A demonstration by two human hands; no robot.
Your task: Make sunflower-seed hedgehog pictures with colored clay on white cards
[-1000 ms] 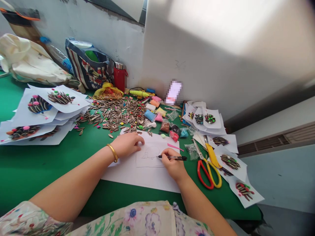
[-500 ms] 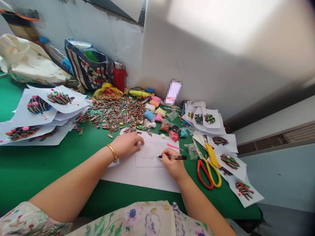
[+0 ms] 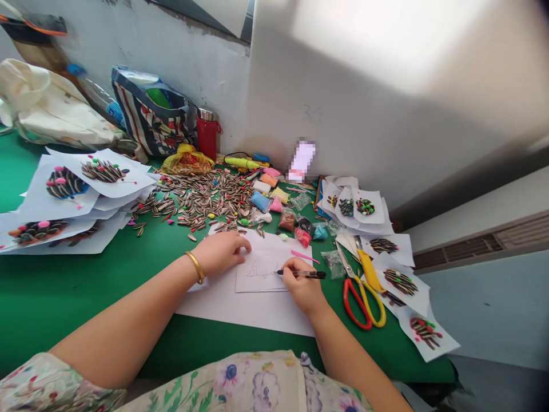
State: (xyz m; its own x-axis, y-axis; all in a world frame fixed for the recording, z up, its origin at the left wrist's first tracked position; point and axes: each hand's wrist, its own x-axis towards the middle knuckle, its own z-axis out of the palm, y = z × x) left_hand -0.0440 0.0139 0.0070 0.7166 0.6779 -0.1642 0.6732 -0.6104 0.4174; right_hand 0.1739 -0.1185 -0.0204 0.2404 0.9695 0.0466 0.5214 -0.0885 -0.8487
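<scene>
While the right hand (image 3: 301,289) grips a black pen (image 3: 311,274), the left hand (image 3: 221,252) rests on white paper (image 3: 240,315), fingers bent and grasping nothing visible — outline drawing (image 3: 262,265), apparently part done.
Small white sheet (image 3: 249,285), one, between the hands, atop the larger paper on the green surface (image 3: 86,286); rounded body with pointed snout drawn, pen tip at its lower edge, interior bare of the sunflower seeds (image 3: 214,197) heaped beyond.

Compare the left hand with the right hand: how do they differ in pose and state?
The left hand rests with fingers loosely bent, while the right hand grips a black pen. A gold bracelet circles the left hand's wrist; the right hand's wrist is bare. Both are over white paper.
</scene>
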